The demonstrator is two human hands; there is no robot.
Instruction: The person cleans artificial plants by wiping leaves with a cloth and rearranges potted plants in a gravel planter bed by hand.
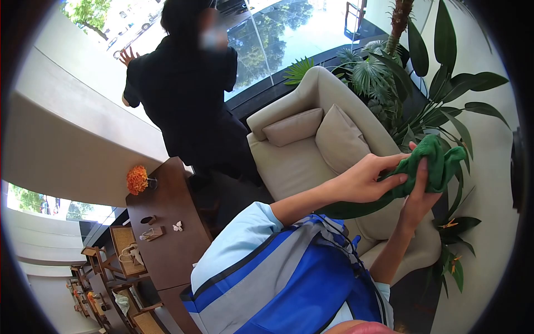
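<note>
My left hand (370, 178) reaches in from the left and grips a green cloth (431, 161), its fingers closed on the fabric. From below, my right hand (420, 195) holds the same cloth, fingers pressed into its folds. The cloth is bunched up between both hands, and a long part of it hangs down behind my left forearm. Beneath and behind my hands is a beige armchair (289, 161) with two cushions. Some fingertips are hidden in the cloth.
Leafy plants (372, 78) stand between the armchair and the wall. Another person (178, 94) in dark clothes stands at the window, a hand raised to it. A brown table (172, 222) holds orange flowers (137, 179) and small items. Wooden chairs (125, 250) line the left.
</note>
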